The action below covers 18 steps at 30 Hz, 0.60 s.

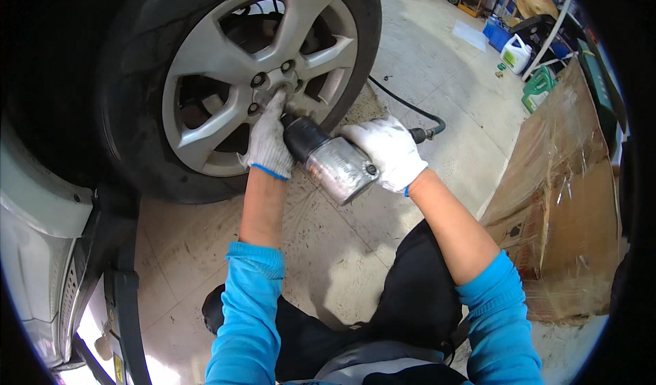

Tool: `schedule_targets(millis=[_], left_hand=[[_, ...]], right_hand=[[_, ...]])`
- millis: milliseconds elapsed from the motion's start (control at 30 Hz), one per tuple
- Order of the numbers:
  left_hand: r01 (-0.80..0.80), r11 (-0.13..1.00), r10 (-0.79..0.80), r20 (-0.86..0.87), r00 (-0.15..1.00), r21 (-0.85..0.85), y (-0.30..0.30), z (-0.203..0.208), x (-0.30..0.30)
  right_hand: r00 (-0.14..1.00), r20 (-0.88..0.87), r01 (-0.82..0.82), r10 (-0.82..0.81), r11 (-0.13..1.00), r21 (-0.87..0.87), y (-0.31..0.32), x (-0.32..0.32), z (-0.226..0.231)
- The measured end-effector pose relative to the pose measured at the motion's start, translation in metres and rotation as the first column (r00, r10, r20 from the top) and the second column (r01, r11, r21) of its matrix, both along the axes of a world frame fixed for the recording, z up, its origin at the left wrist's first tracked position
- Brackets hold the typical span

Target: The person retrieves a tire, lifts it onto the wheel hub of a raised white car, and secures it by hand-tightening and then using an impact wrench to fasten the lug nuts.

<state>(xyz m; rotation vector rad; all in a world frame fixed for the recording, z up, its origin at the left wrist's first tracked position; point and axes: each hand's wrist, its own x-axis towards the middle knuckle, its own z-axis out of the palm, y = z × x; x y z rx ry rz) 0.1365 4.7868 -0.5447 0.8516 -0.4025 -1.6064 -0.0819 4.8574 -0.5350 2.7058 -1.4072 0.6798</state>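
Note:
A car wheel [236, 101] with silver spokes and a black tire [133, 91] stands upright in front of me. In its hub, several lug nut holes [258, 79] surround the middle. My right hand [389, 151], in a white knit glove, is wrapped round the handle of an air impact wrench [338, 170]. The wrench has a black nose and a scuffed silver body; its nose points toward the hub. My left hand [268, 138], gloved too, is beside the nose with its fingers closed at the hub. Whatever those fingers hold is hidden.
A black air hose [406, 101] runs from the wrench handle behind the wheel. Flattened cardboard [557, 214] lies on the right, near a green jug [540, 88] and a white jug [516, 55]. A dark lift arm [126, 310] and the car's body [41, 248] are at the left.

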Motion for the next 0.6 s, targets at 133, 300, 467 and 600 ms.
schedule_targets(millis=[133,300,467,600], left_hand=[[0.040,0.982,-0.100,-0.325,0.940,-0.187,-0.016,0.011,0.001],[-0.016,0.975,-0.099,-0.500,0.860,-0.221,-0.023,0.015,-0.021],[-0.082,0.995,0.097,0.523,0.847,-0.053,-0.023,0.036,-0.008],[-0.094,0.994,0.106,0.300,0.948,-0.054,-0.032,0.025,-0.011]], right_hand=[[0.970,0.242,-0.037,-0.005,0.985,0.168,-0.013,0.012,-0.004],[0.454,0.858,-0.554,-0.240,0.679,0.483,-0.038,0.015,-0.045],[0.092,0.786,-0.725,-0.611,0.500,0.473,-0.053,0.014,-0.060],[0.261,0.882,-0.624,-0.392,0.629,0.464,-0.068,0.006,-0.080]])
